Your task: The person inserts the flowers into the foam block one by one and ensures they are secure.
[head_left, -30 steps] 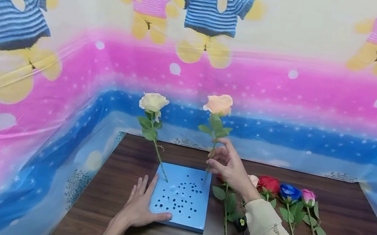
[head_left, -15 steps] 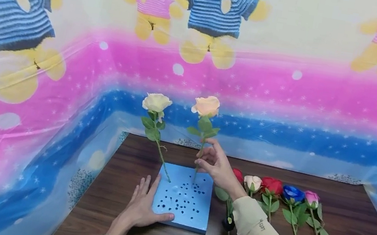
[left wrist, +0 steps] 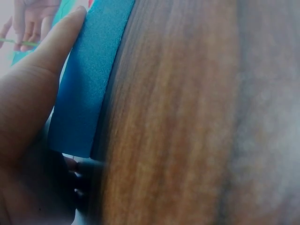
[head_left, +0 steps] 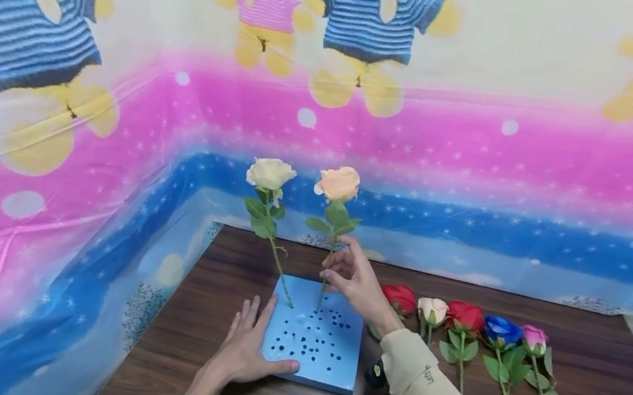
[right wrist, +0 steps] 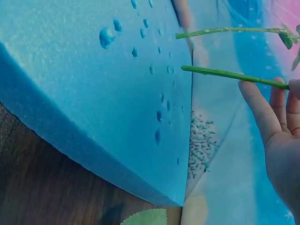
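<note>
My right hand point(head_left: 357, 283) pinches the green stem point(right wrist: 234, 75) of a peach rose point(head_left: 337, 183) between thumb and fingers. The rose stands nearly upright over the back of a blue foam block point(head_left: 333, 373) dotted with holes. Its stem's lower end is at the block's top face; whether it sits in a hole I cannot tell. To its left a white rose point(head_left: 270, 174) stands in the block unheld, tilted left. My left hand point(head_left: 248, 347) rests against the block's left side, fingers straight, thumb point(left wrist: 61, 42) lying over the near left corner.
On the dark wooden table point(head_left: 159, 366), right of the block, lie two red roses point(head_left: 465, 316), a pale pink rose point(head_left: 432, 310), a blue rose point(head_left: 502, 330) and a pink rose point(head_left: 534, 339). A small black object point(head_left: 375, 374) is partly under my right sleeve. Bear-printed cloth point(head_left: 426, 132) hangs behind.
My right hand has carried the peach rose leftward, closer to the white rose, and slightly down. The left hand keeps its place on the block. The view has shifted a little.
</note>
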`<state>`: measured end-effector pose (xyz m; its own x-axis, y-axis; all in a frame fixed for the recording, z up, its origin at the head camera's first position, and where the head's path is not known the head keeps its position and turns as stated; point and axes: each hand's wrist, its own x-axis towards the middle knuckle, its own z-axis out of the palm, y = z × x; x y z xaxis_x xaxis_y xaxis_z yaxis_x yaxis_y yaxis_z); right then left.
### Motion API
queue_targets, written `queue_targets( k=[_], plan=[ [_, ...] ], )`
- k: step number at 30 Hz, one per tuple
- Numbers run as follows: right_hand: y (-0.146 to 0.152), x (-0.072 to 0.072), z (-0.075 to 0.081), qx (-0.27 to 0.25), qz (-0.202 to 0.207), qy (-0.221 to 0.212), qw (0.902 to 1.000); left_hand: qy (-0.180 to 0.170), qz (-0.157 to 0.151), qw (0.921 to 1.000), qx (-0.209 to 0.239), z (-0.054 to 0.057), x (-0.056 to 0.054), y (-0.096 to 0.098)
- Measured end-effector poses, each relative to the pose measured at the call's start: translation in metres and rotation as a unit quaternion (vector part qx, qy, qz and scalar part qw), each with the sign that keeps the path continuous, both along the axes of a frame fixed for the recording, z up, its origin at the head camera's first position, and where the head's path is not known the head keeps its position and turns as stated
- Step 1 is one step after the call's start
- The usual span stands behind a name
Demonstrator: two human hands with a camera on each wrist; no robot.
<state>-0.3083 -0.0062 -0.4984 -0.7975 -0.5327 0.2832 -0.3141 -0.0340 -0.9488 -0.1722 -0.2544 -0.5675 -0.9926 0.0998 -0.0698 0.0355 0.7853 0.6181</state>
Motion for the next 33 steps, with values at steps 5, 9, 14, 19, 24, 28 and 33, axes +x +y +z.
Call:
queue_targets(
  k=[5, 9, 14, 19, 24, 28, 33],
  plan=[
    [0.001, -0.002, -0.004, 0.009, -0.004, 0.002, 0.9999, 0.000, -0.001, 1.0000, 0.002, 0.002, -0.002, 0.003],
    [0.000, -0.004, -0.007, 0.014, -0.002, 0.001, 0.9999, 0.003, -0.002, 1.0000, -0.003, 0.004, -0.004, 0.003],
    [-0.002, -0.007, -0.011, 0.019, -0.004, -0.002, 0.9998, 0.008, -0.002, 0.9999, -0.011, 0.006, -0.007, 0.003],
    [-0.002, -0.008, -0.015, 0.023, -0.008, -0.011, 0.9996, 0.002, -0.003, 1.0000, -0.009, 0.005, -0.007, 0.004],
    [0.001, -0.008, -0.019, 0.014, 0.003, -0.026, 0.9996, -0.003, -0.002, 1.0000, -0.005, 0.004, -0.007, 0.004],
    [0.003, -0.007, -0.022, 0.008, 0.006, -0.039, 0.9992, -0.004, -0.001, 1.0000, -0.001, 0.003, -0.005, 0.003],
    [0.007, -0.003, -0.024, 0.003, 0.005, -0.049, 0.9988, -0.009, 0.003, 0.9999, -0.003, 0.000, -0.003, 0.001]
  ],
)
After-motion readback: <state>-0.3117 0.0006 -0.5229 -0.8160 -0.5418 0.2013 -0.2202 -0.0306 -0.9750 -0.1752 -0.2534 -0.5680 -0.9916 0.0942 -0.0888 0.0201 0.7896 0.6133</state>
